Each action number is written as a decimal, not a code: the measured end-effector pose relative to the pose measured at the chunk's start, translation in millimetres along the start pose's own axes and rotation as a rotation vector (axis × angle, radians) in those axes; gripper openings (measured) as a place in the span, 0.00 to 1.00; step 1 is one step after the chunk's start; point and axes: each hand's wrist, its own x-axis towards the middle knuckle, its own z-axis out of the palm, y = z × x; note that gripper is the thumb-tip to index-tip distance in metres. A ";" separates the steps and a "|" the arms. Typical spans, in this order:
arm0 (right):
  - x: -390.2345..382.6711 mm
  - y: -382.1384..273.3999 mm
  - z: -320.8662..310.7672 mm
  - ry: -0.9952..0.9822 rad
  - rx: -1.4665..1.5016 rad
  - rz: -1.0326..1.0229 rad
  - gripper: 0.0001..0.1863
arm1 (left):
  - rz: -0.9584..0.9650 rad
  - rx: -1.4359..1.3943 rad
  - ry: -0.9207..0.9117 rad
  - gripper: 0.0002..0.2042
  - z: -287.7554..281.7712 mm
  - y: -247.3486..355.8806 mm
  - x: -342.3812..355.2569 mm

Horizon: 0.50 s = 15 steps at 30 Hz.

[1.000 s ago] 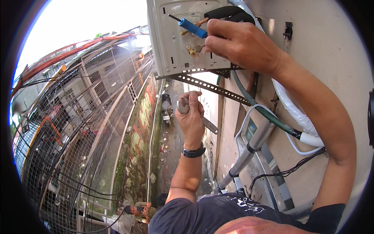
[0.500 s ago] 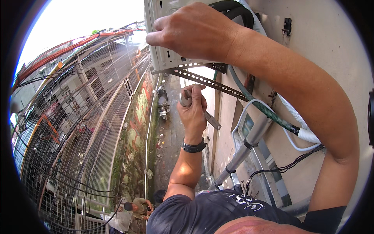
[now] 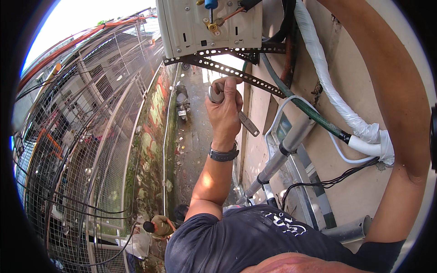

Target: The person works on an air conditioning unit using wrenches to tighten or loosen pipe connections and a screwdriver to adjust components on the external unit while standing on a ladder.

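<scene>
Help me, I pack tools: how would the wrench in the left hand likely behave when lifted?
The wrench looks metallic, so it should be stiff and fairly heavy for its size. Its wide head suggests weight toward that end; its flat handle probably resists rolling.

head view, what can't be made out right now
In the head view:
right hand: out past the upper edge
blue handle: top cut off by that edge
metal unit: upper part cut off there too
wrench: middle hidden by the left hand
motorbike plate: too small to read

Outdoor alley (image 3: 196, 136), parked motorbike (image 3: 182, 102), strung cables (image 3: 107, 27)
</scene>
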 end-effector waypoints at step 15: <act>-18.4 -39.8 65.9 -0.191 0.146 0.509 0.41 | -0.061 -0.008 -0.015 0.12 19.5 -4.5 -7.6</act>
